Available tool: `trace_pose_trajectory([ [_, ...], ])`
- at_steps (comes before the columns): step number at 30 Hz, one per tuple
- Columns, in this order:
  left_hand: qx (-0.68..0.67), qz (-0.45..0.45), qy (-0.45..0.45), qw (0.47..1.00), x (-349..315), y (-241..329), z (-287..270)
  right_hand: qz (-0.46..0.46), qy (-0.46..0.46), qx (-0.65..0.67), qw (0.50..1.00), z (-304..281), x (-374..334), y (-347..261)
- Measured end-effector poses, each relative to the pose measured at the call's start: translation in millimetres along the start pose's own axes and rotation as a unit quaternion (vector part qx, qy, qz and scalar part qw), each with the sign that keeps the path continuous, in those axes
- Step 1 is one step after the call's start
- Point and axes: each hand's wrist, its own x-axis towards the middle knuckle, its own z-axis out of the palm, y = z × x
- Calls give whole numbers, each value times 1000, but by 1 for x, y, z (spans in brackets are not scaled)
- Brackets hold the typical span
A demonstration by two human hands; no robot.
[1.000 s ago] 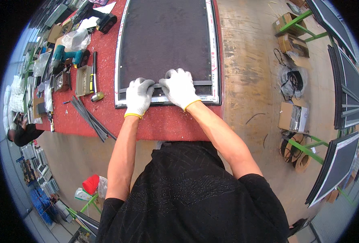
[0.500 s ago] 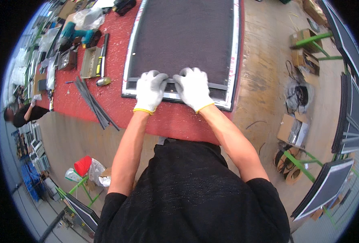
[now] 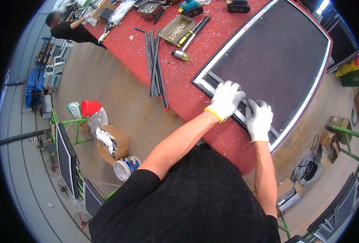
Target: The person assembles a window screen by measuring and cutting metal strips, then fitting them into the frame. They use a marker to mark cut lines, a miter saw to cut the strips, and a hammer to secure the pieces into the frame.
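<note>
A dark mesh panel (image 3: 280, 60) in a white and black frame lies on the red-topped table (image 3: 124, 44). Along its near end runs a thin grey strip (image 3: 216, 77). My left hand (image 3: 226, 98), in a white glove with grey fingertips, has its fingers curled over the strip near the middle. Close beside it to the right, my right hand (image 3: 259, 120), gloved the same way, is bent over the strip too. The thumbs are near each other, and the fingers hide part of the strip.
Left of the panel lie loose grey strips (image 3: 155, 65), a mallet (image 3: 181, 55) and a tray of small hardware (image 3: 177, 29). A drill battery (image 3: 238, 6) sits farther back. Another person (image 3: 76, 33) stands at the table's far left. A bucket (image 3: 127, 167) and cardboard box (image 3: 118, 139) are on the floor.
The view has turned, so the table and panel now appear slanted and farther right. Both hands remain on the grey strip at the panel's near end.
</note>
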Motion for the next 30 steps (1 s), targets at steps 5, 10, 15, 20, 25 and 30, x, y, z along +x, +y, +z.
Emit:
trace_pose_trajectory([
  [5,-19,-10,13,1000,-3,0,2,3,-24,5,1000,3,2,3],
  [10,-24,-18,24,999,-6,2,4,-29,-16,-8,999,2,4,2],
  [15,-31,-30,18,999,-8,3,6,-46,-40,-25,998,-3,10,0],
  [20,-45,-41,29,998,-10,4,9,-35,-114,-48,992,-13,23,-3],
  [25,-67,-38,49,996,-13,3,12,-36,-152,-54,986,-20,31,-7],
  [30,-79,-38,56,995,-15,2,14,-36,-160,-63,984,-20,33,-8],
])
